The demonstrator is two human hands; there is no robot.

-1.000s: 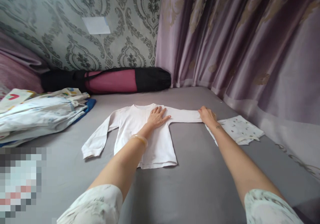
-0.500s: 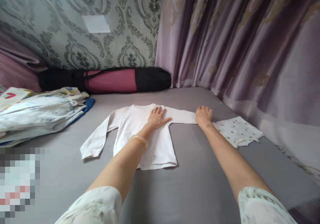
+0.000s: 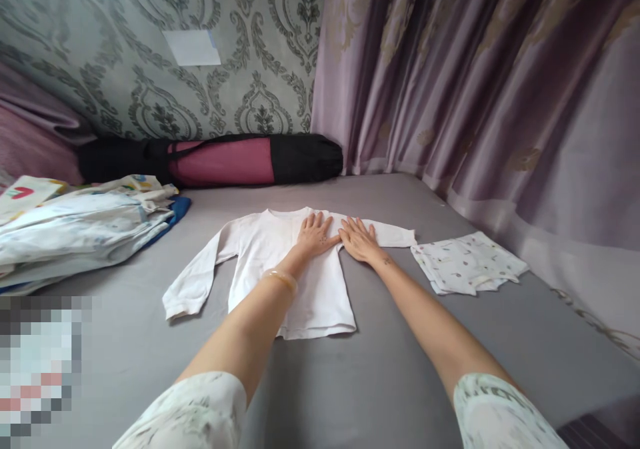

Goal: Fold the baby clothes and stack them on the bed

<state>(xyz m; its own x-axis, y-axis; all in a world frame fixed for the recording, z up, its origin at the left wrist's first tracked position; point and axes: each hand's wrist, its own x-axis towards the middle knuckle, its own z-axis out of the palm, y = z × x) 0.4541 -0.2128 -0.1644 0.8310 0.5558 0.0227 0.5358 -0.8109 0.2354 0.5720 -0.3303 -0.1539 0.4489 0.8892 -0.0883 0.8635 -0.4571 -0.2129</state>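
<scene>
A white long-sleeved shirt lies spread on the grey bed sheet, its neckline toward the wall. My left hand rests flat on the shirt's upper chest, fingers apart, with a pale bangle on the wrist. Beside it, my right hand lies open on the shirt where the right-hand sleeve meets the body, the two hands touching or nearly so. That sleeve stretches out straight past my right hand; the other one angles down to the left. Nothing is gripped in either hand.
A folded garment with small prints lies right of the shirt, close to the cuff. At the left is a pile of clothes. A black and maroon long bag lies along the wall, and purple curtains hang at the right.
My right hand has let go of the sleeve's cuff and moved left to the shoulder area, its fingers now spread flat. My left hand has stayed in place.
</scene>
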